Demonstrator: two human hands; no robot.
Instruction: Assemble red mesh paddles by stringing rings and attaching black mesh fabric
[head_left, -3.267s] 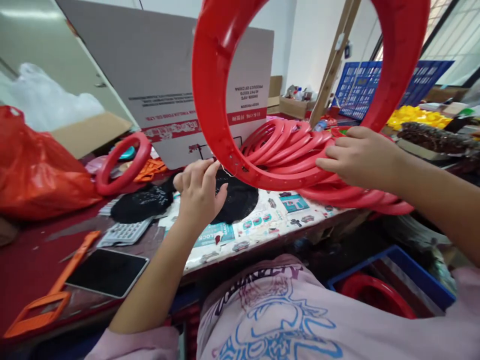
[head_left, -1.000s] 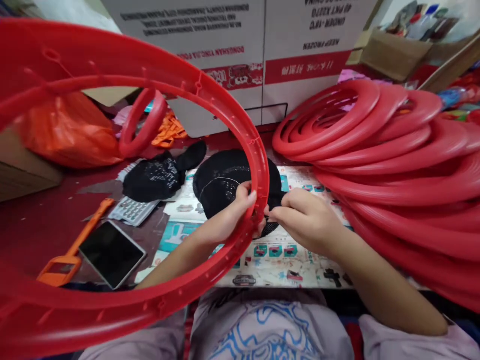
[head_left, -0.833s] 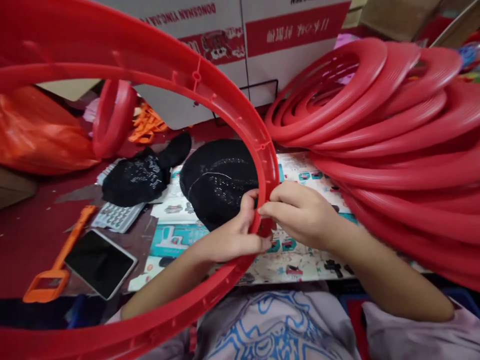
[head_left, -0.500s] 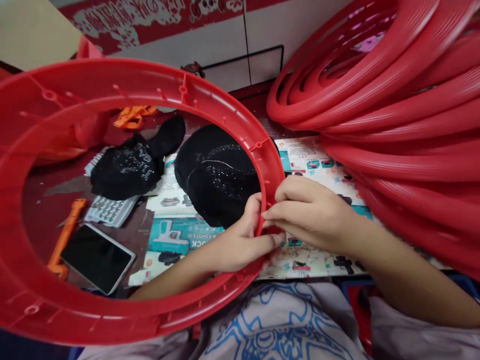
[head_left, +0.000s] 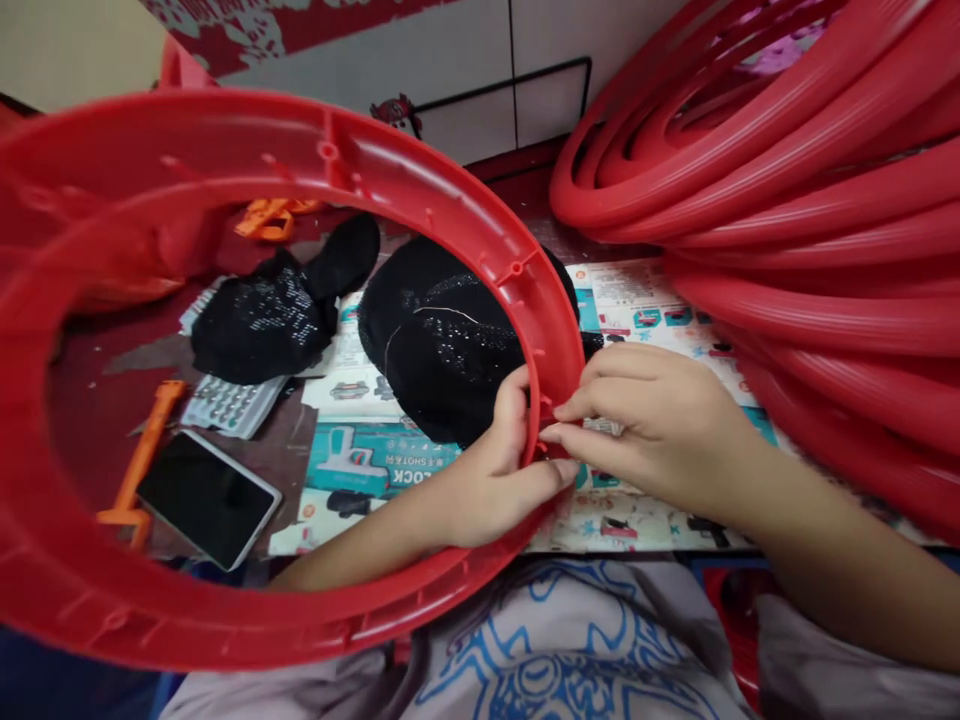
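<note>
A large red plastic ring (head_left: 457,205), with a channel-shaped section and small pegs inside, is held up and fills the left and middle of the view. My left hand (head_left: 495,490) reaches through its opening and is closed around the right side of the rim. At that same spot, the fingers of my right hand (head_left: 652,420) are pinched together against the channel, near a small peg. Whatever lies between those fingertips is too small to make out. Behind the ring lies a black piece (head_left: 442,370) with shiny dots and a thin pale thread across it.
Many red ribbed rings (head_left: 787,210) are piled at right. A printed cardboard sheet (head_left: 352,410) covers part of the dark red table. To the left lie a phone (head_left: 210,500), a calculator (head_left: 232,405), a black sequined item (head_left: 262,320) and orange plastic parts (head_left: 150,450).
The view has shifted slightly, so things appear a little further right and higher. The ring has turned a little in my hands. Both hands stay at the same side of its rim.
</note>
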